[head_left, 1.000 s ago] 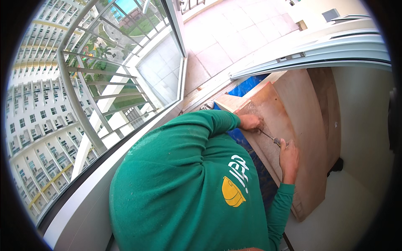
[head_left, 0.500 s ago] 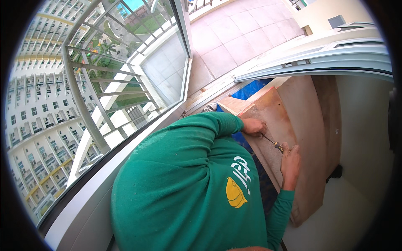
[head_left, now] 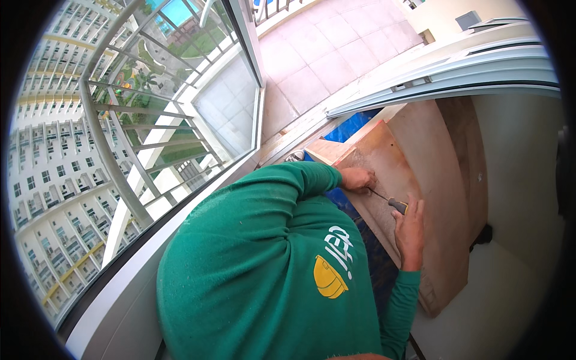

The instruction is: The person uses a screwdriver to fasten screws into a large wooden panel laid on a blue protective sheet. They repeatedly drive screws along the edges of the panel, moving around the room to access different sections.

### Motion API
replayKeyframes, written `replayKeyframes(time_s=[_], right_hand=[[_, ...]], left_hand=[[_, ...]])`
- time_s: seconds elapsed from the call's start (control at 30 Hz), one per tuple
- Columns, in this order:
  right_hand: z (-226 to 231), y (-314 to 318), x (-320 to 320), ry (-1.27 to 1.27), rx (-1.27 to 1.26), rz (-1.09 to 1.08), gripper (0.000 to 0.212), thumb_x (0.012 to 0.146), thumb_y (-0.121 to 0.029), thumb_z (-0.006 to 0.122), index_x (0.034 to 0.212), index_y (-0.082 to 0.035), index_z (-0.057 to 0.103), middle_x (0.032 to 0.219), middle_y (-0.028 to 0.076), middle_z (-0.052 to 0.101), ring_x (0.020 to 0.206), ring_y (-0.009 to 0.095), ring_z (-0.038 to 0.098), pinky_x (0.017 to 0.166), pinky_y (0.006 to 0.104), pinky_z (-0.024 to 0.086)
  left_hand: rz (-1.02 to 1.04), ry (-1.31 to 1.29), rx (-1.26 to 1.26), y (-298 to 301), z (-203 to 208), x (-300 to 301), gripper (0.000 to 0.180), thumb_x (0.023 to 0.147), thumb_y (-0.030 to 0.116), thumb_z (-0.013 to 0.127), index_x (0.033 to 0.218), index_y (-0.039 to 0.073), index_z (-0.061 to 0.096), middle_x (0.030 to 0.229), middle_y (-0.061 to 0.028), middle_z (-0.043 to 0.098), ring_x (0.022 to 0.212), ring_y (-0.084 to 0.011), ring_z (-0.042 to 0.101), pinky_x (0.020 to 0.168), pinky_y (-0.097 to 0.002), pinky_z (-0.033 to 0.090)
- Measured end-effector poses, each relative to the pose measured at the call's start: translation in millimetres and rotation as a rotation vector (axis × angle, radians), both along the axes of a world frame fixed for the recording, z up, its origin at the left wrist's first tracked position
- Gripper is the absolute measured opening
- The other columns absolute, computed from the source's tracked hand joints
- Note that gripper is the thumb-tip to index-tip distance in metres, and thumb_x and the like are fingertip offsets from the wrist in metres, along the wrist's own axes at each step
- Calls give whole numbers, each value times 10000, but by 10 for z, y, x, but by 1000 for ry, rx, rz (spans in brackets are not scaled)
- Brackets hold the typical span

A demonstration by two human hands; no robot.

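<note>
A screwdriver [head_left: 398, 206] with a dark and yellow handle slants over a brown wooden panel [head_left: 390, 153]. Around the butt of its handle are the thumb and fingers of my right hand [head_left: 411, 233], loosely closed, leaving most of the handle exposed. My left hand [head_left: 358, 179] rests against the panel, its fingers pinched together where the thin shaft ends. Those fingers hide the screwdriver's tip and anything they hold. Both forearms wear green sleeves.
Blue sheeting [head_left: 353, 127] lies beneath and beside the woodwork. A sliding door frame [head_left: 450, 81] crosses beyond it, with a tiled balcony [head_left: 324, 54] outside. Along the left runs a window frame [head_left: 198, 195], with a metal railing [head_left: 90, 114] behind the glass. A shoe [head_left: 295, 156] shows near my left elbow.
My right hand's grip has loosened and slid toward the handle's end, showing more of the handle. The left hand keeps its pinch near the tip. The whole view has shifted slightly.
</note>
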State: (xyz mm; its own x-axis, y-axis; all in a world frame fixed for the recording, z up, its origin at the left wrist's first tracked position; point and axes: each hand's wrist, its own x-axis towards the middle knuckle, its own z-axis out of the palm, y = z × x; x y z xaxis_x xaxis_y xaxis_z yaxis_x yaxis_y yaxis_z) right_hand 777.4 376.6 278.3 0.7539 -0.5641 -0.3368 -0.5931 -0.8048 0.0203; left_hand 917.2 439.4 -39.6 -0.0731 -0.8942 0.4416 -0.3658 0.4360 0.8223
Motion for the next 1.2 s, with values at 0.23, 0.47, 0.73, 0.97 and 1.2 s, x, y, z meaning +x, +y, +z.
replayKeyframes(time_s=[0.23, 0.47, 0.73, 0.97, 1.2], right_hand=[[18, -116, 146, 277, 98, -352, 402, 1024, -321, 718, 1237, 4, 617, 1468, 293, 570, 1218, 497, 640, 962, 581, 511], [-1, 27, 39, -75, 91, 225, 352, 1025, -274, 709, 1190, 28, 636, 1372, 241, 552, 1134, 485, 661, 936, 557, 535], [-97, -109, 80, 205, 20, -119, 284, 1040, -242, 686, 1125, 21, 627, 1278, 230, 604, 1078, 470, 670, 921, 544, 548], [-73, 10, -1, 58, -62, 266, 330, 962, -200, 766, 1164, 21, 628, 1189, 232, 592, 1096, 466, 644, 933, 551, 526], [250, -103, 204, 150, 118, -352, 593, 1036, -489, 672, 1196, 81, 625, 1063, 353, 727, 1053, 507, 719, 923, 578, 561]], left_hand=[[10, -21, -10, 17, 33, 14, 200, 923, 214, 756, 913, 31, 674, 1027, -182, 678, 1087, -415, 613, 984, -526, 501], [4, -40, 27, 50, 82, 30, 200, 949, 219, 740, 929, 32, 672, 1035, -177, 677, 1087, -407, 611, 973, -522, 503], [9, -44, 32, 66, 130, 48, 214, 986, 255, 730, 994, 42, 710, 1026, -161, 676, 1083, -392, 615, 962, -513, 511], [-43, 56, 56, 53, 117, 39, 221, 1037, 264, 696, 1108, 62, 751, 1091, -135, 740, 1097, -368, 660, 965, -491, 531], [-3, 73, 146, 51, 90, 29, 202, 1003, 251, 711, 1107, 85, 759, 1079, -138, 758, 1049, -389, 702, 938, -507, 561]])
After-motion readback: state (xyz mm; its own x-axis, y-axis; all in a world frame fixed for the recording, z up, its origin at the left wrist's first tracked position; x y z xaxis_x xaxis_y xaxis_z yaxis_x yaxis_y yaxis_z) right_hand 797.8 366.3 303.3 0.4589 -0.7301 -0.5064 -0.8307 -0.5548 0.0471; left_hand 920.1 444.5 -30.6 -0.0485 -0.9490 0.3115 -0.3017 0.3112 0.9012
